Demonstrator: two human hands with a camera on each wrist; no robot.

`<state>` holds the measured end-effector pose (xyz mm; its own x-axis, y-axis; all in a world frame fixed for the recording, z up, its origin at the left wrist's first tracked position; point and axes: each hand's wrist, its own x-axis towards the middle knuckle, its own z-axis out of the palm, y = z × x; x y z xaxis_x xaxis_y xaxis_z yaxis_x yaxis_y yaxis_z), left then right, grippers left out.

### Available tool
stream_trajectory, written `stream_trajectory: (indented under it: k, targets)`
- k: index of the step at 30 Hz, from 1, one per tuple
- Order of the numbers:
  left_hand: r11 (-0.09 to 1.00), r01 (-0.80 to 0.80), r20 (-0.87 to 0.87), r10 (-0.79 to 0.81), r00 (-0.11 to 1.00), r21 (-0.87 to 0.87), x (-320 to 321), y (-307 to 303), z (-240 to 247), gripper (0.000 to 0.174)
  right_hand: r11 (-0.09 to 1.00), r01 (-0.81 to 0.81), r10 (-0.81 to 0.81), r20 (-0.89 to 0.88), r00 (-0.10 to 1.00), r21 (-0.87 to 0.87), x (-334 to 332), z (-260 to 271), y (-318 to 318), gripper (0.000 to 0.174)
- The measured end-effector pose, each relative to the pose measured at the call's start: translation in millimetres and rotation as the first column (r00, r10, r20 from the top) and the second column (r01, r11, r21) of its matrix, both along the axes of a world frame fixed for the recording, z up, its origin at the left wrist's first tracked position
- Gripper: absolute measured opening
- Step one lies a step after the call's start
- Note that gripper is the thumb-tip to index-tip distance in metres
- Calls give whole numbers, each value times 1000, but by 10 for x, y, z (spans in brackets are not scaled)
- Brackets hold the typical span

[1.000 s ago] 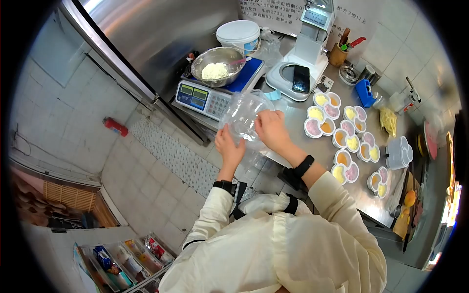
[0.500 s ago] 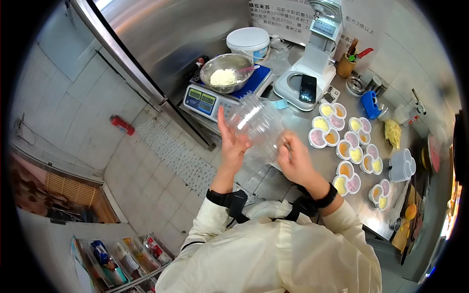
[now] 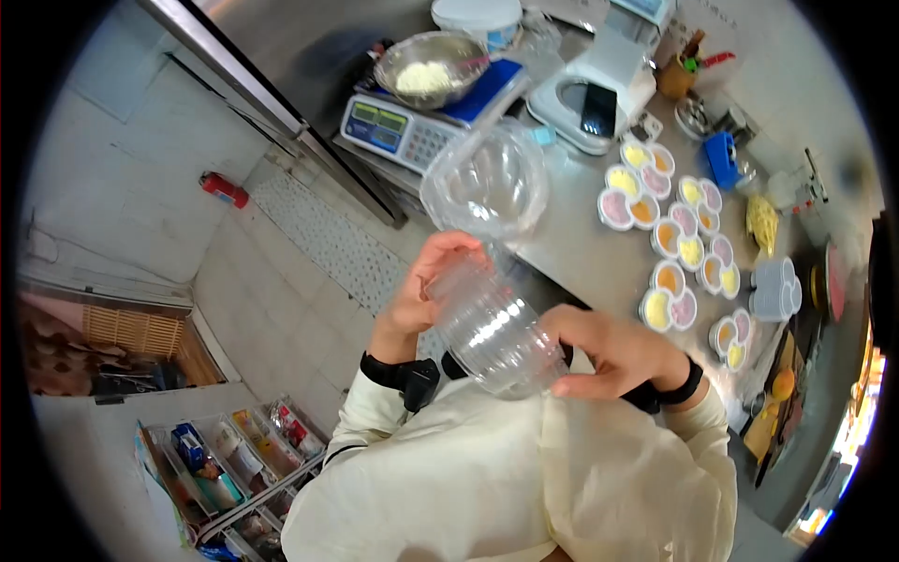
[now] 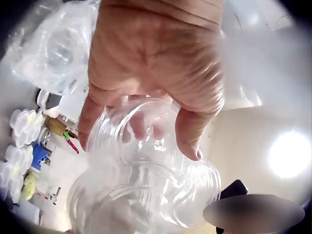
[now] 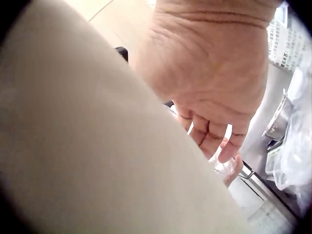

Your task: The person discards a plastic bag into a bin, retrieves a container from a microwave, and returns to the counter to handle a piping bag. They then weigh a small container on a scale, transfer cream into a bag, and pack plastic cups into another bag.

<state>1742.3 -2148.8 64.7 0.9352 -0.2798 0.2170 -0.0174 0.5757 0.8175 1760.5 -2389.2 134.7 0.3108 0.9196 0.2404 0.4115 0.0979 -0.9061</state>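
Note:
A stack of clear, three-lobed plastic lids [image 3: 492,323] is held tilted in front of the chest, its nested rims showing as ribs. My left hand [image 3: 421,286] grips its upper left end; in the left wrist view that hand [image 4: 156,63] curls its fingers and thumb around the stack [image 4: 151,161]. At the lower right end, my right hand [image 3: 613,351] holds the stack between thumb and fingers. A sleeve covers much of the right wrist view, where the right hand's [image 5: 209,83] fingers bend over clear plastic. Beyond the hands, a clear plastic bag [image 3: 487,183] lies at the counter edge.
Several three-part cups [image 3: 670,300] with yellow, pink and orange fillings cover the steel counter [image 3: 571,244]. A stack of translucent cups [image 3: 775,290] stands to their right. Behind the bag are a scale [image 3: 403,136] bearing a metal bowl [image 3: 459,80], and a white machine with a phone [image 3: 599,110].
The hands have drawn the lid stack away from the counter edge towards the chest, and the bag now lies apart from it. The right hand has moved to the stack's near end.

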Motion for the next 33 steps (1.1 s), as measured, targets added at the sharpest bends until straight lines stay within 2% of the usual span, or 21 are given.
stream_trajectory:
  k: [3,4,5,6,7,8,10,11,13,17,20,26,28,33]
  targets:
    - [995,96,2,-96,995,41,-42,-34,-59,79,985,124,-100,-191,977,116,-15,114,-18,44]
    - [990,123,77,-129,989,72,-23,-62,-6,78,985,138,-114,-201,973,108,-37,147,-17,44]
    - [984,146,158,-162,974,106,0,-88,52,77,981,153,-112,-289,951,120,-51,187,-18,48]
    - [982,158,157,-172,972,100,13,-100,111,77,977,168,-108,-372,922,133,-67,235,-13,53]
    - [976,175,178,-196,964,130,25,-101,173,75,975,184,-126,-363,923,128,-85,293,9,42]
    - [969,190,200,-220,955,161,40,-99,211,72,973,194,-138,-360,923,124,-90,332,1,42]
    - [965,196,205,-230,951,171,60,-98,229,72,988,153,-148,-286,947,-4,-94,388,-26,26]
    - [964,193,206,-230,951,186,66,-106,234,72,987,161,-157,-286,945,-8,-106,402,-33,26]
    - [960,203,201,-241,949,193,77,-133,265,72,993,114,-110,-348,931,-9,-129,406,-45,13]
    - [949,244,224,-286,932,199,122,-183,214,71,987,151,-157,-423,892,-49,-146,283,-99,10]
    - [949,276,216,-304,928,152,131,-201,157,67,994,93,-107,-520,848,-52,-141,243,-116,9]
    - [948,305,170,-317,933,95,120,-196,43,61,973,171,-229,-612,757,-153,-189,247,-148,9]
    - [949,305,164,-314,935,82,116,-192,4,60,966,190,-259,-681,685,-176,-182,245,-164,10]
    - [950,304,148,-312,939,73,98,-178,-69,58,970,188,-241,-698,675,-153,-185,187,-174,12]
